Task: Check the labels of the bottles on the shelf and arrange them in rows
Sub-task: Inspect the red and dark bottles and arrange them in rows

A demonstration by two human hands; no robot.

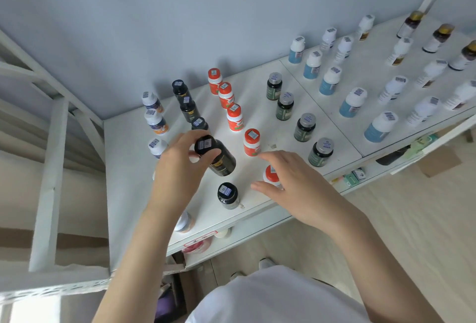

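While L hand (pixel 177 168) pinches cap of tilted black bottle (pixel 219 160) at mid shelf (pixel 123 194) for label check, R hand (pixel 291 183) hovers fingers spread by near orange-cap bottle (pixel 270 174), gripping nothing. Next, prob: stand it upright in black row (pixel 189 109) gap, beyond lone front bottle (pixel 228 195). Lanes either side tight; near shelf edge close.

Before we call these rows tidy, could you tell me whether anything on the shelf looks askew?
One black bottle leans, gripped by its cap in the left hand, out of line with the black row. A small scrap lies on the shelf beside the orange-capped bottles. Nothing else stands out.
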